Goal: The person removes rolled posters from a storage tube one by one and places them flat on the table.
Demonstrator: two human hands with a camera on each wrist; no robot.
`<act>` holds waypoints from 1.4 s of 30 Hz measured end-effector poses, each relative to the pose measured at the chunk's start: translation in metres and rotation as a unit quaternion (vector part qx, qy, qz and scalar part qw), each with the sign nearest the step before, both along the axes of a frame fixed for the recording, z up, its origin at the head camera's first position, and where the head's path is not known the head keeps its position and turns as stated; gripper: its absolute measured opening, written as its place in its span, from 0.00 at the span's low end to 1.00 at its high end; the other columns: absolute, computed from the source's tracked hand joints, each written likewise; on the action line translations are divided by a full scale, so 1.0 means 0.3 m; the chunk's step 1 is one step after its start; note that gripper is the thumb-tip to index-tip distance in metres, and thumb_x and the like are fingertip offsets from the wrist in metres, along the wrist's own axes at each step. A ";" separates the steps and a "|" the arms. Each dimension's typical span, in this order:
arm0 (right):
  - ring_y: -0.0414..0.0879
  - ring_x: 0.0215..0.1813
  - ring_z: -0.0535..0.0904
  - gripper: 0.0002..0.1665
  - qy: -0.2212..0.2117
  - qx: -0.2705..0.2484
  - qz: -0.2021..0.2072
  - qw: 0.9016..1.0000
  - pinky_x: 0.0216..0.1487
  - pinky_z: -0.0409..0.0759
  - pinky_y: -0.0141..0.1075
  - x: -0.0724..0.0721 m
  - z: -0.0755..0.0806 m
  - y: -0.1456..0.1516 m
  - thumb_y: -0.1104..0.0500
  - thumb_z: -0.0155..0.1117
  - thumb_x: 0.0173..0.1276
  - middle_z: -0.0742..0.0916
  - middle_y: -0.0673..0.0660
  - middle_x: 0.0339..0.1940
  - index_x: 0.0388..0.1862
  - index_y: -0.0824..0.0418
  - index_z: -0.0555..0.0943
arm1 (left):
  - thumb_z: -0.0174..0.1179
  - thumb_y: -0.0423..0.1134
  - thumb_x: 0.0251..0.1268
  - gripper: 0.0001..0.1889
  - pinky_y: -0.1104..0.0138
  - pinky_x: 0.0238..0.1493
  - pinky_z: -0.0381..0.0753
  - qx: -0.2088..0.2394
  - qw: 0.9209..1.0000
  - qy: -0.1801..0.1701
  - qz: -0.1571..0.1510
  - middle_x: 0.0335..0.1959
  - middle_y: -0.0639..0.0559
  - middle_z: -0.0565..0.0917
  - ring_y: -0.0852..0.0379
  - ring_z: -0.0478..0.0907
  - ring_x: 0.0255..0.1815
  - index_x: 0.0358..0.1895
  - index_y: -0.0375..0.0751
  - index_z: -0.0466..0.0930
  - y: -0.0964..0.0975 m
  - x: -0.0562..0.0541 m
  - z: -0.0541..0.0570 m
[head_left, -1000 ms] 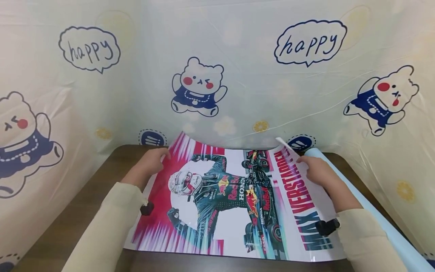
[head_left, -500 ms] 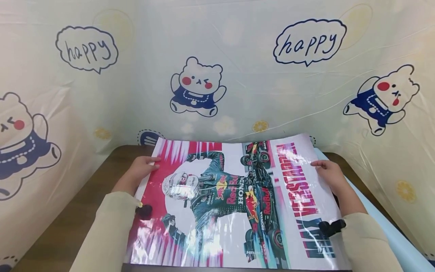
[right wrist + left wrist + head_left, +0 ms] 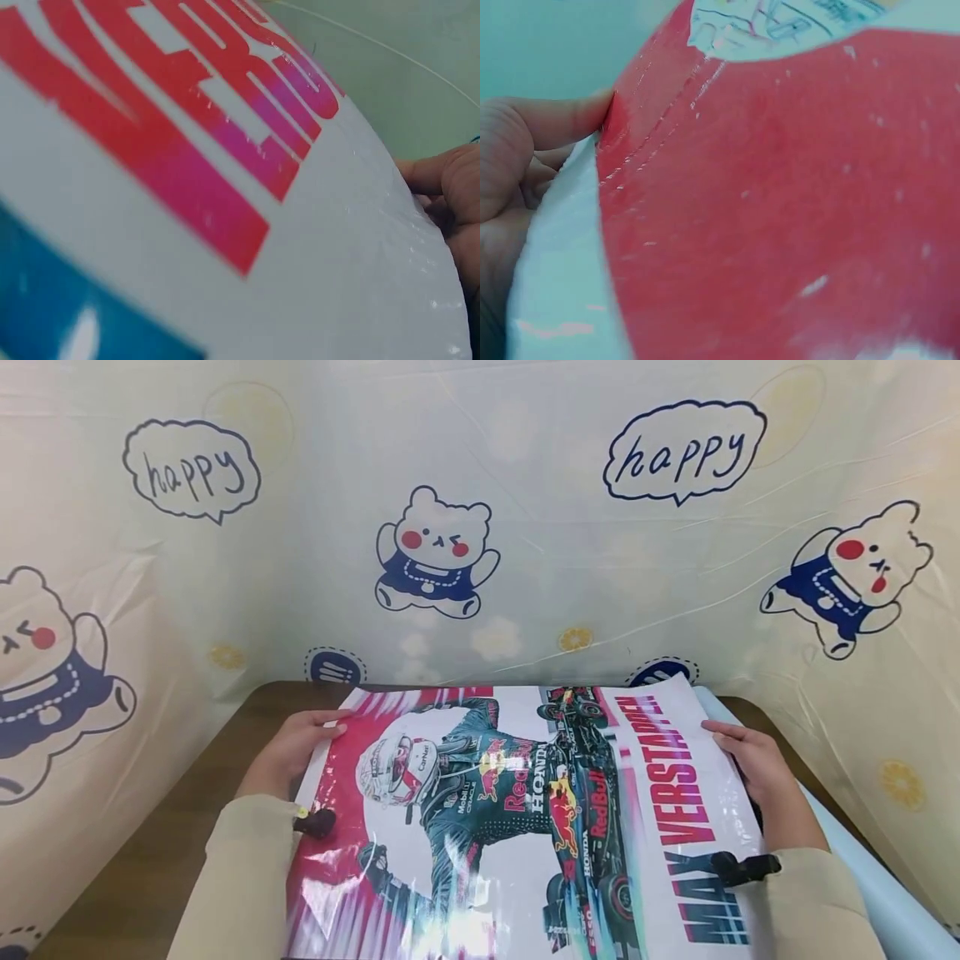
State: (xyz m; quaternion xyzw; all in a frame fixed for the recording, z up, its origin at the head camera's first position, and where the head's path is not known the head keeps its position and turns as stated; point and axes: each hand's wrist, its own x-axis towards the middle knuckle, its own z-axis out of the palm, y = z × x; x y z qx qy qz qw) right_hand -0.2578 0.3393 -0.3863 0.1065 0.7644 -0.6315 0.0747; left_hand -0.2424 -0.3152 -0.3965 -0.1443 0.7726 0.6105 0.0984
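A glossy poster (image 3: 517,802) with a helmeted racing driver, a race car and the words MAX VERSTAPPEN spreads between the two hands, its print turned sideways. My left hand (image 3: 296,747) pinches its left edge, thumb on the printed face; the left wrist view shows this thumb (image 3: 570,120) at the red border. At the opposite edge, my right hand (image 3: 753,760) pinches the white margin. The right wrist view has that hand (image 3: 450,187) at the sheet's edge, the other fingers mostly hidden behind it. The sheet's near edge runs down to the bottom of the head view.
Under the poster is a dark brown wooden table (image 3: 150,860). A light blue roll (image 3: 862,868) lies along the table's right side, partly behind the right arm. A pale curtain (image 3: 555,527) with bear prints hangs behind and at both sides.
The poster's far corners, curled up at first, have flattened out, and the sheet has come nearer to me. Both hands have drawn slightly back and apart, still gripping its side edges.
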 end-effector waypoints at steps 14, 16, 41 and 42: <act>0.45 0.39 0.87 0.42 0.086 0.104 0.053 0.989 0.42 0.84 0.42 -0.017 0.025 0.005 0.40 0.57 0.71 0.76 0.64 0.60 0.78 0.51 0.55 | 0.68 0.53 0.58 0.47 0.54 0.42 0.84 -0.063 0.994 0.069 -0.057 0.64 0.38 0.68 0.43 0.82 0.47 0.78 0.61 0.49 0.009 -0.024 -0.003; 0.45 0.39 0.87 0.42 0.085 0.083 0.050 0.992 0.42 0.84 0.44 -0.021 0.029 0.009 0.40 0.59 0.70 0.79 0.54 0.55 0.78 0.47 0.57 | 0.69 0.53 0.57 0.47 0.53 0.42 0.83 -0.051 0.995 0.071 -0.054 0.64 0.39 0.68 0.43 0.82 0.49 0.78 0.63 0.51 0.011 -0.026 0.008; 0.50 0.40 0.85 0.36 0.097 0.199 0.081 0.972 0.42 0.84 0.39 -0.056 0.018 0.031 0.42 0.53 0.74 0.78 0.68 0.56 0.71 0.64 0.67 | 0.65 0.61 0.58 0.41 0.55 0.43 0.84 -0.125 0.990 0.044 -0.055 0.54 0.40 0.78 0.45 0.83 0.44 0.70 0.42 0.66 -0.017 -0.071 -0.009; 0.52 0.40 0.84 0.36 0.101 0.222 0.083 0.966 0.41 0.84 0.39 -0.056 0.017 0.026 0.42 0.53 0.74 0.78 0.70 0.56 0.70 0.65 0.68 | 0.63 0.61 0.60 0.39 0.55 0.44 0.84 -0.136 0.988 0.042 -0.054 0.54 0.40 0.78 0.45 0.83 0.45 0.70 0.41 0.67 -0.016 -0.070 -0.006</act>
